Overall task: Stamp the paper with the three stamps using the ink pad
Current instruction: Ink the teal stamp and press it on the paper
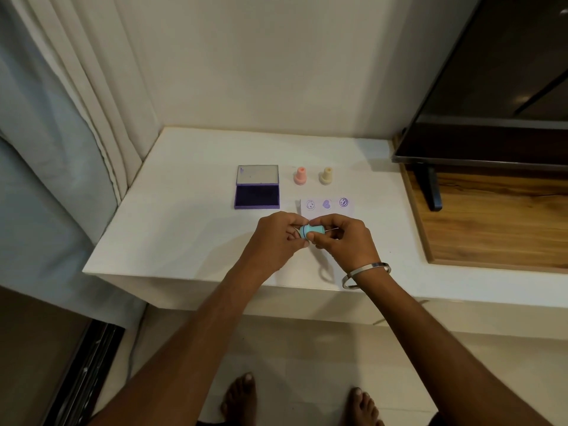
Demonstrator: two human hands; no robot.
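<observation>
A light blue stamp (311, 231) lies sideways above the white table, gripped from both ends by my left hand (275, 241) and my right hand (344, 239). Beyond my hands a small strip of paper (333, 207) lies flat with three purple prints on it. Behind the paper a pink stamp (300, 175) and a cream stamp (326, 175) stand upright. To their left the purple ink pad (257, 195) sits with its lid up.
The white table (184, 210) ends at a front edge below my wrists. A dark screen on a stand (491, 118) rests over a wooden surface (491, 216) at the right. Curtains (76, 103) hang at the left. My bare feet show on the floor below.
</observation>
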